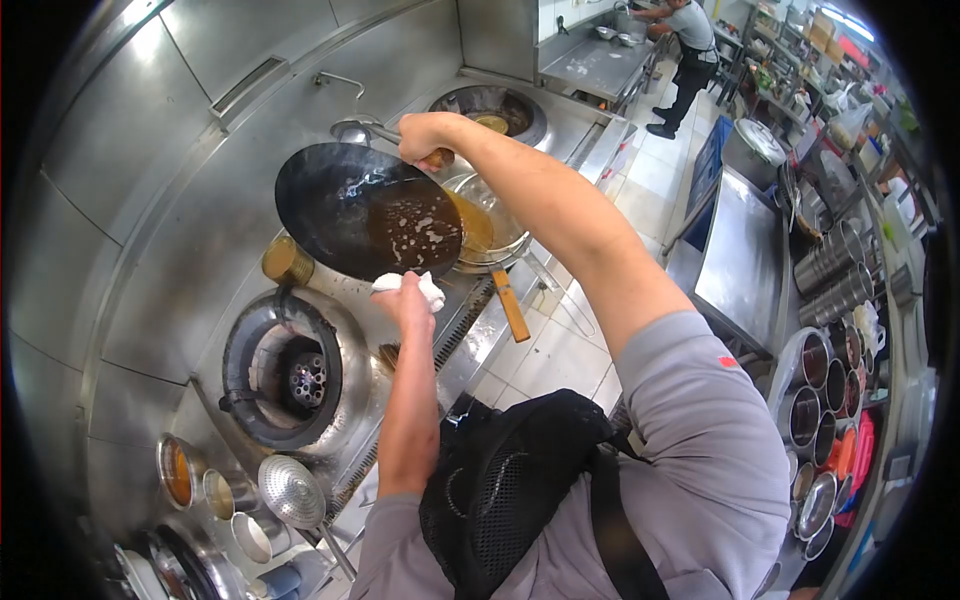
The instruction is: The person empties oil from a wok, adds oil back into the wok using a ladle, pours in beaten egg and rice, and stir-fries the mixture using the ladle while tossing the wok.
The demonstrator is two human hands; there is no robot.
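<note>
A black wok (325,215) is held tilted above the range (358,318), between the burner (308,380) and the round vessel (507,200) at the range's front edge. Dark liquid (405,218) is gathered on the side nearer the vessel, presumably because of the tilt. Amber liquid (474,222) is visible just beyond the rim; whether it is falling or already contained cannot be told. The near rim is gripped by the left hand (407,300), its fingers closed over a folded white cloth (430,291), probably so that heat is kept from the skin. By the right hand (428,140), its fingers curled tightly round the handle, a ladle (382,129) is held over the wok's far side, its bowl pointed toward the back wall. From the vessel a wooden handle (512,306) is projected past the range's front edge, perhaps so that it can be reached easily. A ribbed tin (287,262) is set behind the burner. Toward the range's near end, a perforated skimmer (292,491) is placed beside sauce pots (218,493), apparently within reach.
</note>
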